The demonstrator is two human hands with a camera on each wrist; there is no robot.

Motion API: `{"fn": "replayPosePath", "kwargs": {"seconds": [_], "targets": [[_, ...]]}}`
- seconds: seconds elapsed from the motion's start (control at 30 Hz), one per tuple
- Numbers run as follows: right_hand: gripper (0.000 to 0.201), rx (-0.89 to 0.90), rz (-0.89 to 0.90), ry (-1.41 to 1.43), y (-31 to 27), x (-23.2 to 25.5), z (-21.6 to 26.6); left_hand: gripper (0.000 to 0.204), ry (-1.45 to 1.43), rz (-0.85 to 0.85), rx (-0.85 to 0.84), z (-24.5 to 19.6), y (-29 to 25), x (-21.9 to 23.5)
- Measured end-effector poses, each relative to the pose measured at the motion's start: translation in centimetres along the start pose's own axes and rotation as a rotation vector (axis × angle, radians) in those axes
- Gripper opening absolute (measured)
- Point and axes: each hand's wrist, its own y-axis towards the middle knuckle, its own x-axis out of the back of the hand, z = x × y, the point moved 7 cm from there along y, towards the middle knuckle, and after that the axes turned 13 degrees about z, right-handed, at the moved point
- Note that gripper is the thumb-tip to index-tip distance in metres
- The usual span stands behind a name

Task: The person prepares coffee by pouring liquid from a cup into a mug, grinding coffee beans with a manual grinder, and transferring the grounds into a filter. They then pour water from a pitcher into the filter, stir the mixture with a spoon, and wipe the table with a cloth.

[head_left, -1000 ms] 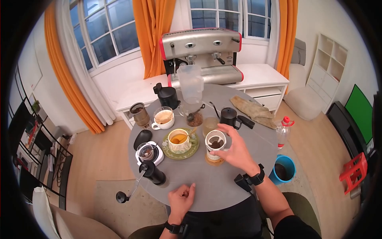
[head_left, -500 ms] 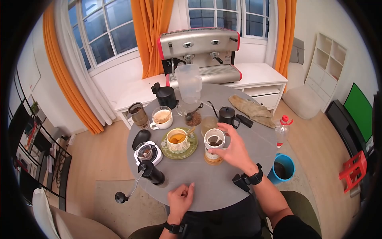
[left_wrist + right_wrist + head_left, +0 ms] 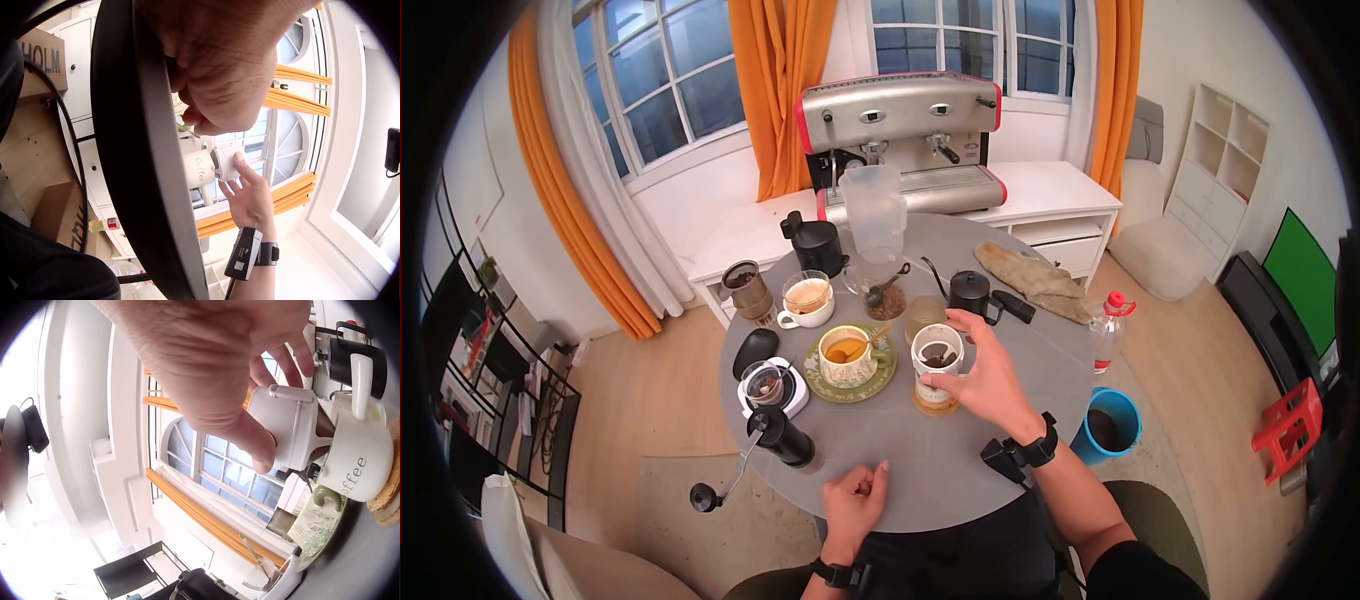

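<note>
In the head view my right hand holds a white cylindrical dripper with thumb and fingers spread round its sides. It sits over a white mug lettered "Coffee", and dark matter shows inside its opening from above. Under the mug lies a wooden coaster. My left hand rests at the near table edge, fingers loosely curled with nothing in them. Left of the mug stands a patterned cup of amber liquid with a spoon, on a green saucer.
A black hand grinder and a white scale bearing a glass stand on the left. Behind are a white cup, a clear pitcher, a black gooseneck kettle and a cloth. A blue bin is on the floor.
</note>
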Motion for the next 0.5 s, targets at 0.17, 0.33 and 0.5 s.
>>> {"fn": "replayPosePath", "kwargs": {"seconds": [0.17, 0.33, 0.5], "targets": [[0.089, -0.017, -0.004, 0.000, -0.19, -0.16, 0.45, 0.039, -0.002, -0.005, -0.006, -0.06, 0.07, -0.06], [0.089, -0.017, 0.031, 0.017, -0.01, -0.26, 0.25, 0.040, 0.002, -0.010, -0.007, 0.02, 0.06, 0.11], [0.089, 0.037, -0.022, 0.020, -0.10, 0.10, 0.43, 0.040, -0.006, 0.000, 0.002, 0.16, 0.01, -0.07]]}}
